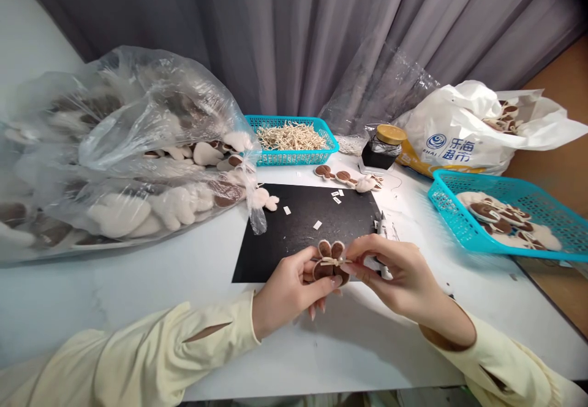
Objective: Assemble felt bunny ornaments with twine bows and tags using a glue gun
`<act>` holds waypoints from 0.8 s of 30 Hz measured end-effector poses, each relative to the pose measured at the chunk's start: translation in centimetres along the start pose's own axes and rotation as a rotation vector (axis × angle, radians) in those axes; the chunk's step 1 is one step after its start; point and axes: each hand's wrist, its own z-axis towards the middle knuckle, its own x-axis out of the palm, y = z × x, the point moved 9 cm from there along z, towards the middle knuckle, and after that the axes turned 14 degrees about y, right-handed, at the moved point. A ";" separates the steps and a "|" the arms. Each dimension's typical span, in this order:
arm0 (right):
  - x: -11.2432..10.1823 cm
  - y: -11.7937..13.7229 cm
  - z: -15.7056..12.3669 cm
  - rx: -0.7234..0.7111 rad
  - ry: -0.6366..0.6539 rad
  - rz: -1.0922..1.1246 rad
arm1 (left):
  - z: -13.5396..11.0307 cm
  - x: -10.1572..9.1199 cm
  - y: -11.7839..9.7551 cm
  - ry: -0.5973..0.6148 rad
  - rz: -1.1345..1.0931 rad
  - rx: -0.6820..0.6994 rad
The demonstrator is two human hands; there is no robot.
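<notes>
Fuzzy plush toy (324, 270), curtain (285, 40) (matt cloth)

plush piece (324, 270): brown (bow (329, 262) cream) | mat (266, 248): black | baskets (294, 158): turquoise

plush (323, 270): partly behind hands (294, 284) | tags (337, 200): print too small | right basket (519, 249): edge-cropped

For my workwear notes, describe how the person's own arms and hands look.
The left sleeve and right sleeve are pale yellow, long and creased, each with a slit near the cuff. The left hand and right hand are bare, without gloves.
</notes>
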 end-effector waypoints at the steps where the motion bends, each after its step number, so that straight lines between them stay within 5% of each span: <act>1: 0.1 -0.4 0.0 0.022 0.010 0.056 | 0.0 0.0 0.0 -0.001 -0.002 -0.001; 10: 1.2 -3.4 0.2 0.239 0.036 0.377 | -0.1 0.0 -0.1 -0.003 0.036 0.007; 24: 1.8 -4.7 0.0 0.324 0.024 0.544 | -0.2 0.0 -0.6 -0.005 0.021 0.024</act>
